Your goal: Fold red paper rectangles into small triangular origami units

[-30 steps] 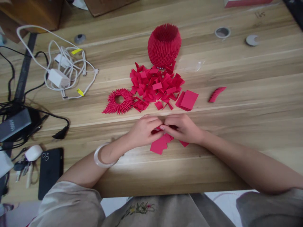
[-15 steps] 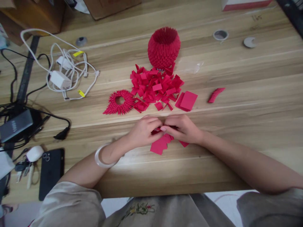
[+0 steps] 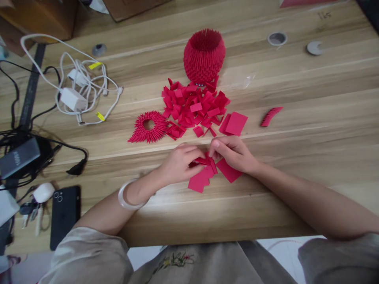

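Observation:
My left hand [image 3: 184, 163] pinches a small folded red paper piece [image 3: 202, 161] between thumb and fingers. Close beside it on the right, my right hand [image 3: 231, 153] is curled with thumb against fingers; whatever is in that pinch, if anything, is hidden. Flat red paper slips [image 3: 199, 180] lie overlapping below my left hand, and a red paper sheet [image 3: 229, 170] lies partly under my right hand. Beyond the hands are a heap of folded red paper pieces [image 3: 195, 107], a stack of red paper [image 3: 235, 124], a spiky paper ring [image 3: 151, 126] and a red paper vase [image 3: 205, 57].
On the left lie a tangled white charger cable [image 3: 73, 98], a black plug [image 3: 77, 167], a black phone [image 3: 65, 217] and a white earbud case [image 3: 44, 192]. To the right is a curved row of red folds [image 3: 270, 116]. A cable hole [image 3: 277, 38] is at the back.
My right hand has moved slightly up and right, away from my left fingers, uncovering the folded piece and more of the red sheet. My left hand stays put. The view has shifted a little.

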### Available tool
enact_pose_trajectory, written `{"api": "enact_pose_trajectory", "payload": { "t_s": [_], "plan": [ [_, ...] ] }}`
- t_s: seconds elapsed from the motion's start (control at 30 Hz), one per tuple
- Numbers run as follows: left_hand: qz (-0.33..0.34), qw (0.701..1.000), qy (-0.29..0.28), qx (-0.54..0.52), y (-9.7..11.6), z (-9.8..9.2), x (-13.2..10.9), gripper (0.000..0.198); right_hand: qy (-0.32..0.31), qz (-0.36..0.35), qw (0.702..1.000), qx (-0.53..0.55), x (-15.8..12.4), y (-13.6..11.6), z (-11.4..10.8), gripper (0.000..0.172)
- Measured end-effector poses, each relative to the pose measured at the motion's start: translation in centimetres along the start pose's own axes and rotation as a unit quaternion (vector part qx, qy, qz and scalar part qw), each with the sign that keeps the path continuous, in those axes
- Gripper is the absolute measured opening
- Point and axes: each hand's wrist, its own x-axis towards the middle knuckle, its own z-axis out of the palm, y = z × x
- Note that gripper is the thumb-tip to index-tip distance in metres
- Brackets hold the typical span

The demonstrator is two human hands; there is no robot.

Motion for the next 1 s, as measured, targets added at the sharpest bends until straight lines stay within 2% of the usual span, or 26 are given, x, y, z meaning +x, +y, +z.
{"api": "enact_pose_trajectory", "payload": {
  "t_s": [0.07,0.13,0.23,0.3,1.0],
  "plan": [
    [0.004,1.000,0.003,0.002,0.01,0.01,0.01,0.009,0.000,-0.007,1.000,-0.021,0.02,0.01,0.04,0.041],
    [0.004,1.000,0.005,0.010,0.02,0.05,0.03,0.010,-0.019,-0.043,0.996,-0.081,0.02,0.03,0.11,0.039],
    [-0.002,1.000,0.008,0.030,0.05,0.11,0.10,0.017,-0.063,-0.121,0.971,-0.198,0.01,0.10,0.29,0.036],
    [-0.005,0.999,0.009,0.036,0.09,0.12,0.16,0.022,-0.079,-0.146,0.957,-0.239,0.00,0.15,0.39,0.035],
    [-0.001,0.999,0.007,0.031,0.14,0.05,0.18,0.021,-0.079,-0.142,0.952,-0.259,-0.06,0.39,0.46,0.034]
  ]
}}
